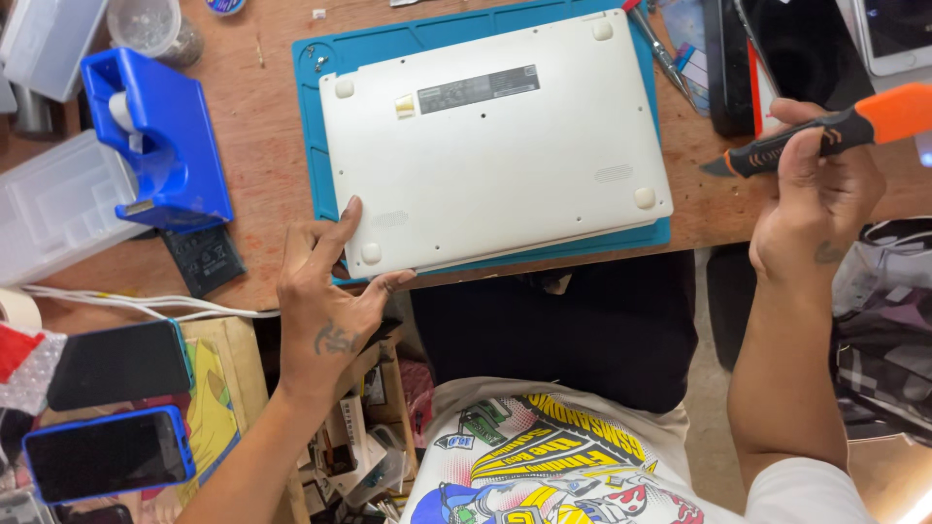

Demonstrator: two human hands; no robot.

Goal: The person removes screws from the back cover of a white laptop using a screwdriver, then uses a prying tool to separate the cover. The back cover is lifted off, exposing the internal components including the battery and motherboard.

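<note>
A white laptop [495, 146] lies upside down on a blue work mat [313, 116] on the wooden table. My left hand [325, 291] holds its near left corner, thumb under the edge and fingers spread on the base. To the right of the laptop, my right hand [815, 189] is raised and grips an orange and black screwdriver [825, 131], whose dark tip points left toward the laptop.
A blue tape dispenser [160, 136] and clear plastic boxes [58, 199] stand at the left. A small black part [204, 260] lies by the table's edge. Two phones [107, 451] rest at the lower left. Tweezers [660, 49] and dark devices [796, 49] lie at the back right.
</note>
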